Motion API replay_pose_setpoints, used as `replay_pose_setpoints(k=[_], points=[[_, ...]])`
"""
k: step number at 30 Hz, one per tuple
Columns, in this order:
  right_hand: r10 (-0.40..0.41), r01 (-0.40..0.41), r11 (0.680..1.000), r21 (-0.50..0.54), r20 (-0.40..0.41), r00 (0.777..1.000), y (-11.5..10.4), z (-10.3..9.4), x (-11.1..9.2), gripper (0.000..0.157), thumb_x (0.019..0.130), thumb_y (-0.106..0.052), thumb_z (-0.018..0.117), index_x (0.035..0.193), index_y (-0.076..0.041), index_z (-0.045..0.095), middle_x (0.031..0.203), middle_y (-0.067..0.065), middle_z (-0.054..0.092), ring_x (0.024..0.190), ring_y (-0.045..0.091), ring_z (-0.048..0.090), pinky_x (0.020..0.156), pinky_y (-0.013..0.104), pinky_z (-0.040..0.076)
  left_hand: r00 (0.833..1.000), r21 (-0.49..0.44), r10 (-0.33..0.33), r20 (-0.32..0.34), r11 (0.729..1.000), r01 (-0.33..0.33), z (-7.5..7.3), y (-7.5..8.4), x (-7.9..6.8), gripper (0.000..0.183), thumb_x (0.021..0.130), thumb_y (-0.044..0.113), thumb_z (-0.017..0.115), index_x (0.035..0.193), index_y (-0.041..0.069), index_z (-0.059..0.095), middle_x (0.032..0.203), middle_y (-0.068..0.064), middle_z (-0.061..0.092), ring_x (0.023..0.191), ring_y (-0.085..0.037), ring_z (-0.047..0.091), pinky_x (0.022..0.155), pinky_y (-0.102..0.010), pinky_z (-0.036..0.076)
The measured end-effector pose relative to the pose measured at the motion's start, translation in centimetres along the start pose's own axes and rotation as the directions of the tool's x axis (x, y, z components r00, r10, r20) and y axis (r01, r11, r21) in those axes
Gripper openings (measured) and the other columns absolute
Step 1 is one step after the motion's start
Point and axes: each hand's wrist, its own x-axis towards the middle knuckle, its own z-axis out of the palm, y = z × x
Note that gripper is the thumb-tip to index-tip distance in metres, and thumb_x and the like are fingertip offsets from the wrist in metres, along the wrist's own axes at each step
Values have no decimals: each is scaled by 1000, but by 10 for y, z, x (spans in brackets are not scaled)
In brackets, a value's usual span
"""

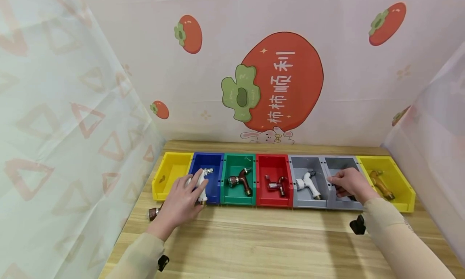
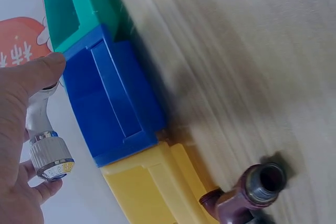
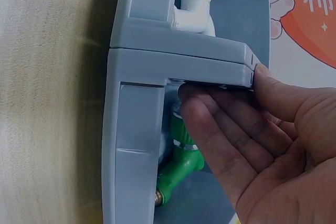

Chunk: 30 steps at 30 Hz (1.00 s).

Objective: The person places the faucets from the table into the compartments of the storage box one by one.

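Observation:
A white tap [image 1: 202,189] with metal ends is in my left hand [image 1: 184,198], over the front of the blue bin [image 1: 216,190]. In the left wrist view, its ribbed knob [image 2: 51,157] sticks out between thumb and fingers. My right hand [image 1: 349,183] grips the side wall of the right grey bin [image 3: 142,74], thumb at the rim and fingers against the inner face. Behind those fingers, a green tap [image 3: 181,169] leans in this bin, partly hidden. A white tap [image 1: 308,185] lies in the neighbouring grey bin [image 1: 305,203].
The bins stand in one row along the wall. A brown tap [image 1: 243,181] lies in the green bin, a dark red one [image 1: 277,185] in the red bin, a yellowish one [image 1: 379,185] in the right yellow bin. Another brown-red tap [image 2: 239,203] lies on the table before the left yellow bin [image 1: 170,178].

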Motion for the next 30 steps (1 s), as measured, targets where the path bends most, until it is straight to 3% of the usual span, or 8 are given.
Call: replay_pose_setpoints(k=[6,13,30], points=[[-7,7,1000,8,-1,1000,0,1,1,30,102,-25,65,94,3,70,80,10,62,71,22,68,71,42,63,998,-12,-48,30,999,49,5,-5,10,83,75,44,91,145,12,59,160,-20,39,127,-45,51,106,-61,44],[-7,7,1000,5,-4,1000,-1,1,0,30,102,-25,65,91,3,69,79,10,61,70,22,68,69,40,63,983,-10,-124,138,992,127,10,-8,27,83,80,48,86,150,14,54,164,-17,33,131,-45,48,111,-61,40],[7,-7,1000,-7,-4,1000,1,0,0,33,102,-29,66,93,2,69,81,11,62,70,21,69,71,41,63,947,-12,-186,262,980,196,20,-7,57,80,85,52,80,151,16,53,164,-17,33,132,-44,47,112,-62,38]])
